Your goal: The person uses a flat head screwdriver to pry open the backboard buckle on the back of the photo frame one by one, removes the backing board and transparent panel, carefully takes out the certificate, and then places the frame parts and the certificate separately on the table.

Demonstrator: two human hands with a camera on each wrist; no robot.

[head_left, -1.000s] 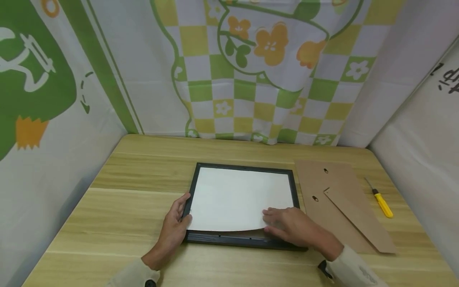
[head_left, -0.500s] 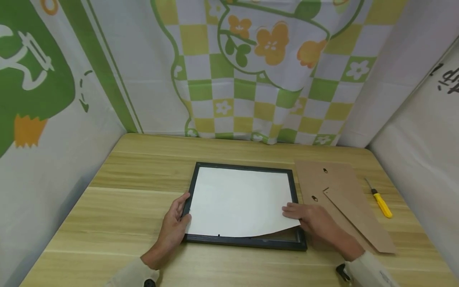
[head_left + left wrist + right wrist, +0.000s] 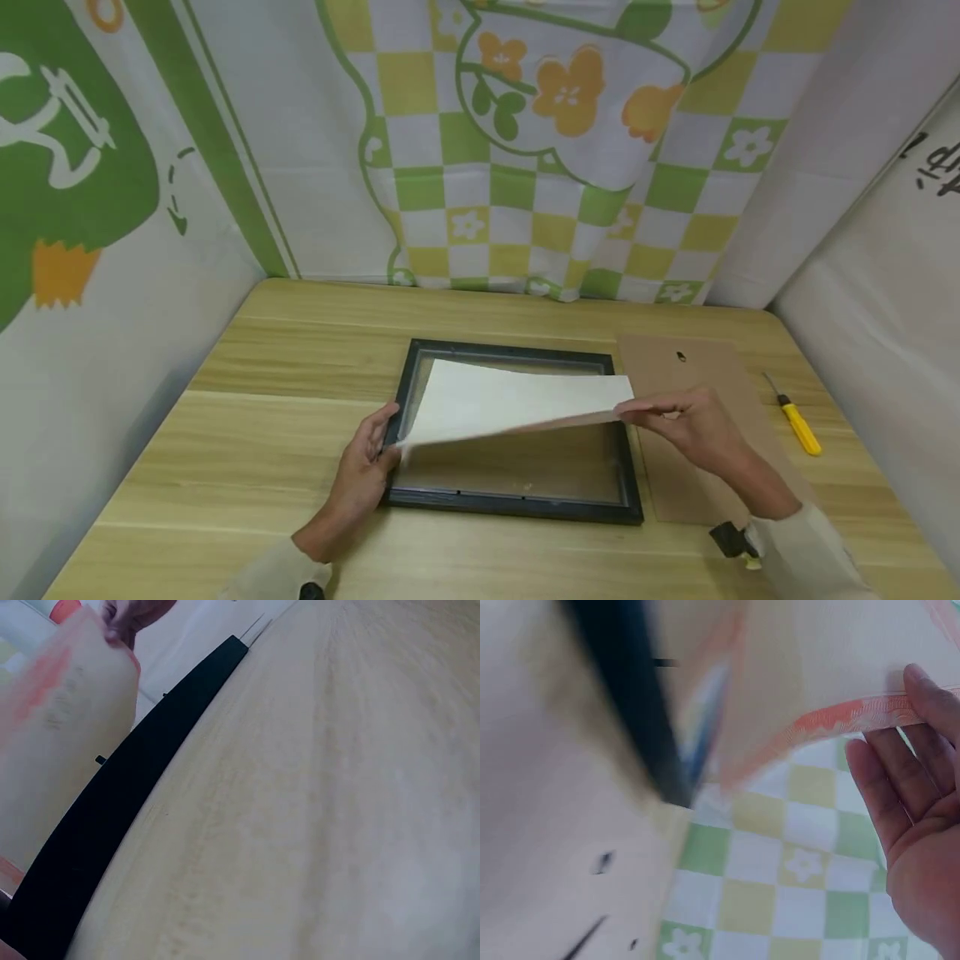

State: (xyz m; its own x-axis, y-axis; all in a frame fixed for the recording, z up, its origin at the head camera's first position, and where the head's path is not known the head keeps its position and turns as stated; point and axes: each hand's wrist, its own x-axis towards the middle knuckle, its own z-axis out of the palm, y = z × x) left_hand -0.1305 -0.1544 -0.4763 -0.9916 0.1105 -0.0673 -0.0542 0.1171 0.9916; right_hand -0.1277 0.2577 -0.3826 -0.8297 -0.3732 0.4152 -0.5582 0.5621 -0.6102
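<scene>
In the head view, my left hand (image 3: 360, 479) grips the left side of a black picture frame (image 3: 480, 502) lying flat on the table. My right hand (image 3: 705, 433) pinches the edge of a white sheet of paper (image 3: 517, 402), holding its near side up above the frame. The sheet slants, its left corner close to my left thumb. Clear glazing shows inside the frame beneath it. A red patterned border shows on the underside of the paper (image 3: 817, 675) in the right wrist view. Only a sliver of my left hand appears in the left wrist view.
A brown backing board (image 3: 720, 479) with hanging hooks lies right of the frame, partly covered by my right arm. Farther right is a yellow-handled screwdriver (image 3: 802, 429). A checked curtain (image 3: 547, 208) hangs behind the wooden table (image 3: 247, 467).
My right hand has taken the paper's near right edge and lifted it up and away, uncovering the glazing. Before, the sheet lay in the frame. My left hand has stayed in place.
</scene>
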